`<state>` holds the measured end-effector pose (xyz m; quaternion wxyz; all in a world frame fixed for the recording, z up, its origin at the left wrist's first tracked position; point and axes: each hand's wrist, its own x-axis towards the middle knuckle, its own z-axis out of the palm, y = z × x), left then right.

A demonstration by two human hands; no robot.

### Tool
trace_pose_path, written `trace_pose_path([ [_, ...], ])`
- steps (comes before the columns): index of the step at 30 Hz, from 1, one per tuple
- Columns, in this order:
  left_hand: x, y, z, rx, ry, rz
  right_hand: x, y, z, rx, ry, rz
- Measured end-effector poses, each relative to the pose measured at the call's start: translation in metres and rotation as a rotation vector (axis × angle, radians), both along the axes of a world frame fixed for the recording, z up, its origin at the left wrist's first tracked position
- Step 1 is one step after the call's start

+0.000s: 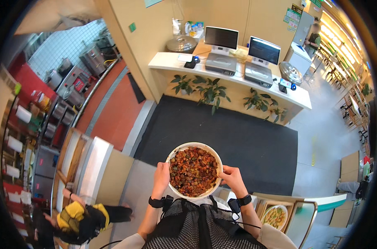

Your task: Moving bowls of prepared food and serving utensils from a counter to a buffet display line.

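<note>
A round, pale-rimmed bowl (220, 159) is held level in front of my body. Diced, reddish-brown cooked food (193, 171) with bits of red and green fills it. My left hand (161, 179) grips the bowl's left side, fingers closed at the rim. On the opposite side my right hand (234, 179) pinches the rim, its thumb near the edge. The fingers under the bowl are hidden. Both wrists wear black bands or devices.
Ahead stands a white counter (163, 62) with two screens (263, 50) and potted plants (211, 92) below. A dark mat (246, 141) covers the floor. At lower right, a serving case holds a food dish (274, 216). A person in yellow and black (74, 218) is at lower left, by the kitchen.
</note>
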<state>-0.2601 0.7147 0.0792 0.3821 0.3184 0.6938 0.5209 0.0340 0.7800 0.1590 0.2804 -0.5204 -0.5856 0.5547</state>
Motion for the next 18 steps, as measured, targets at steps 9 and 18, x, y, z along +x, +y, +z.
trace_pose_path([
  [9, 0.052, 0.342, 0.076, 0.071, 0.156, -0.438, 0.050, 0.217, 0.059, -0.044, 0.147, -0.414],
  [18, 0.151, 0.656, 0.095, 0.310, 0.474, -0.896, 0.130, 0.425, 0.070, 0.024, 0.200, -0.718],
])
